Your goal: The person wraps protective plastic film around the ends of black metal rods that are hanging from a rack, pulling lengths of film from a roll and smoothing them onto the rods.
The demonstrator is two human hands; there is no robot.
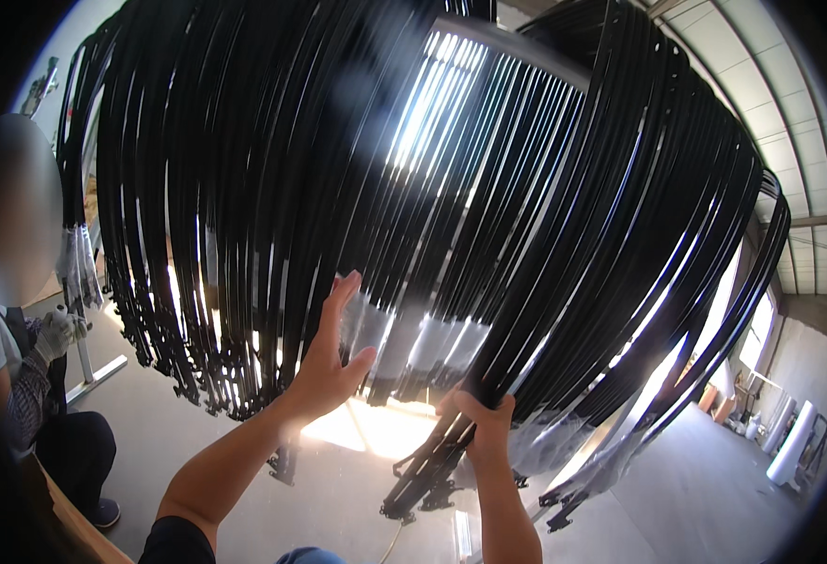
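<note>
Right hand (486, 416), bare: is clasping a narrow bundle of black strips (429, 470) at lower centre, fingers wrapping it snugly and thumb lying across the front. Small hooked end pieces (396, 512): are hanging below that fist. Left hand (329, 376), bare: is standing open with thumb well apart from fingers, holding nothing; whether its fingertips are touching the neighbouring strips, the view is leaving unclear. Risks, as judged: the end pieces could be snagging one another or the translucent film wraps (564, 444) beside them, should the bundle be pulled sideways; strips could be slipping from the fist if the clasp is loosening. Surroundings: a dense curtain of black strips (272, 122) is hanging on both sides, crowding the hands and blocking much of the space behind; a metal bar (517, 47) is crossing above. At far left, a co-worker (70, 451) is sitting near the curtain, showing a gloved hand (56, 334). Grey floor (677, 489) is spreading below; at far right, a white roll (794, 442) is leaning, well apart.
</note>
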